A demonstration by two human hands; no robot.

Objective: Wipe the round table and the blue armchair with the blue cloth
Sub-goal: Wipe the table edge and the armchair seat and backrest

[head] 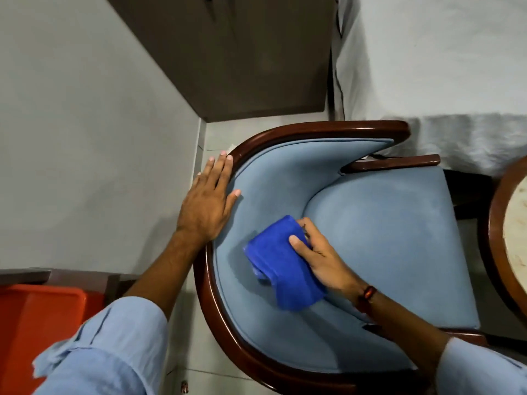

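The blue armchair (379, 238) fills the middle of the head view, pale blue upholstery inside a curved dark wooden rim. My right hand (322, 255) presses the folded blue cloth (281, 266) against the inner padded backrest, just left of the seat cushion. My left hand (206, 203) lies flat with fingers spread on the top of the backrest rim, holding nothing. Only a sliver of the round table (510, 232), with a wooden edge and a pale stone top, shows at the right edge.
A grey wall (85, 138) runs along the left, close behind the chair. A dark cabinet (256, 52) stands at the top. A bed with white sheets (442, 67) lies top right. An orange plastic tray (37, 317) sits at lower left.
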